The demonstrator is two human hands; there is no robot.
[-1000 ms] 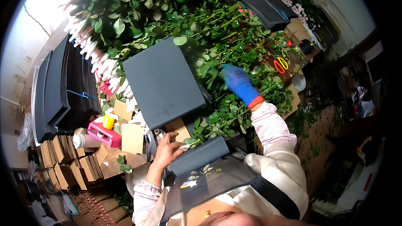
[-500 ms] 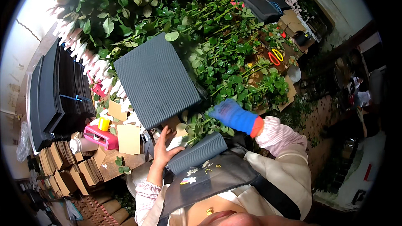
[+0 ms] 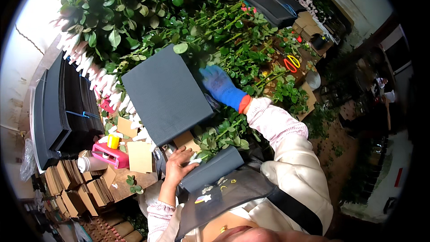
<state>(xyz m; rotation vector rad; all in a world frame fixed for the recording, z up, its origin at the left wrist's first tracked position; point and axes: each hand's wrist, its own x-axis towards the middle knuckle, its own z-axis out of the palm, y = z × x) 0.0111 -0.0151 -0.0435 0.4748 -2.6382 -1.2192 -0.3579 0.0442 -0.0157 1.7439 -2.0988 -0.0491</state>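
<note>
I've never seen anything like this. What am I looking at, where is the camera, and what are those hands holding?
There's no robot here, just a person. A wide fisheye camera on their head looks down, which is why straight edges curve near the rim. The bare left hand has its thumb at the end of a folded dark ribbed sheet. The blue-gloved right hand is beside a larger ribbed panel. I can't tell whether either hand grips anything. Leafy green stems spread across the work surface, with red-and-yellow scissors at the right; at the left are a lidded white cup and brown cardboard pieces.
</note>
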